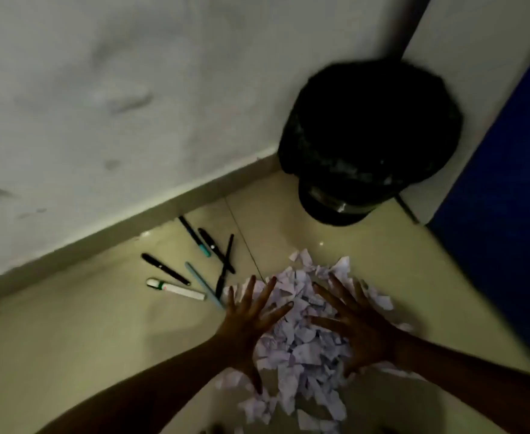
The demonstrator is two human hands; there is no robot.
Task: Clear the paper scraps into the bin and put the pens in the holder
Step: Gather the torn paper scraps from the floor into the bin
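A heap of torn white paper scraps (301, 349) lies on the pale tiled floor. My left hand (251, 321) rests on the heap's left side with its fingers spread, holding nothing. My right hand (357, 324) lies flat on the right side, fingers also apart. Left of the heap lie several pens: a white marker (175, 289), a black pen (165, 268), a light blue pen (202, 283) and a few dark pens (216, 250) crossed near the wall. A bin (367, 136) lined with a black bag stands beyond the heap in the corner. No holder is in view.
A white wall (132, 89) with a skirting strip runs diagonally behind the pens. A blue panel (508, 198) stands to the right of the bin. Bare floor tiles (85, 324) spread to the left of my arms.
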